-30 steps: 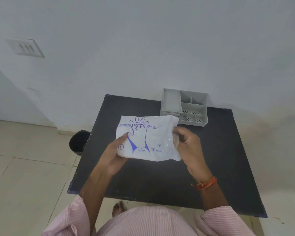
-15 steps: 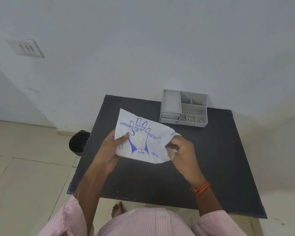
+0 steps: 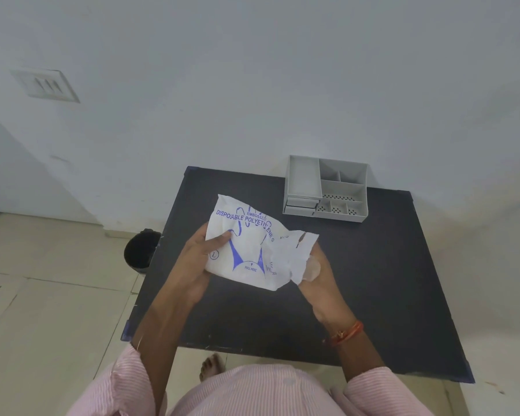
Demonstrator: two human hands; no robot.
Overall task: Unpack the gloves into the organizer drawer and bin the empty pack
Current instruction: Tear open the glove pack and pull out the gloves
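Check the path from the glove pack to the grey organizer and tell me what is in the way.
Nothing visible. The glove pack, held above the black table by the left hand and right hand, has only bare tabletop between it and the organizer. The organizer's drawers look shut.

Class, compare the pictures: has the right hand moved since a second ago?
Yes. The right hand has dropped nearer the person, away from the grey organizer, tearing the glove pack open at its right end.
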